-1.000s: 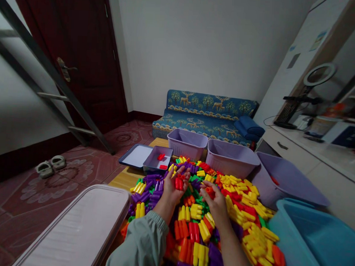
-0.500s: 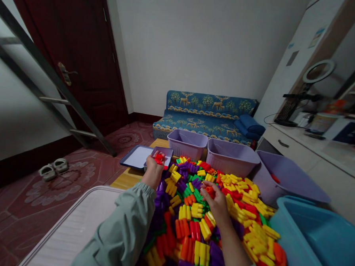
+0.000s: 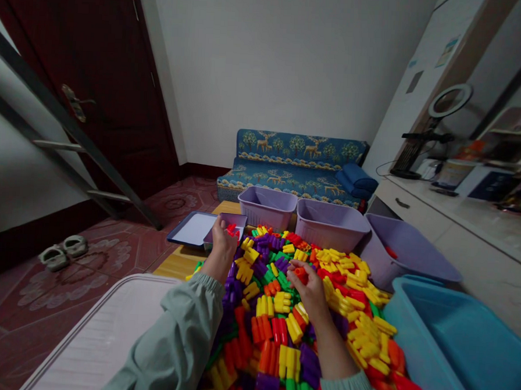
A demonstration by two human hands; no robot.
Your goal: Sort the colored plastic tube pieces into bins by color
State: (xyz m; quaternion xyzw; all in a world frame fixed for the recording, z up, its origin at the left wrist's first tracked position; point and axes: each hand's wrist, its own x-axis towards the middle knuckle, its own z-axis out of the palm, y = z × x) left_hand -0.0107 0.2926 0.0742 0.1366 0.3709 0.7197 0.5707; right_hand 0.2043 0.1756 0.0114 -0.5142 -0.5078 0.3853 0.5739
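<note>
A big heap of coloured plastic blocks (image 3: 324,315) in red, yellow, purple, green and orange covers the low wooden table. My left hand (image 3: 221,248) reaches out over the small purple tray (image 3: 224,221) at the table's far left, its fingers closed round red blocks (image 3: 231,229). Nearer to me, my right hand (image 3: 307,286) rests on the heap, fingers pinched on an orange-red block (image 3: 300,274).
A flat blue tray (image 3: 193,228) lies left of the small tray. Purple bins (image 3: 266,207) (image 3: 331,225) (image 3: 408,258) line the far side. A blue tub (image 3: 462,339) stands at right, a white lid (image 3: 100,338) at near left. Behind are a sofa (image 3: 288,161), a ladder, a door.
My left hand carried the red blocks from above the heap out to the small purple tray and now holds them lower over it. My right hand stayed on the heap.
</note>
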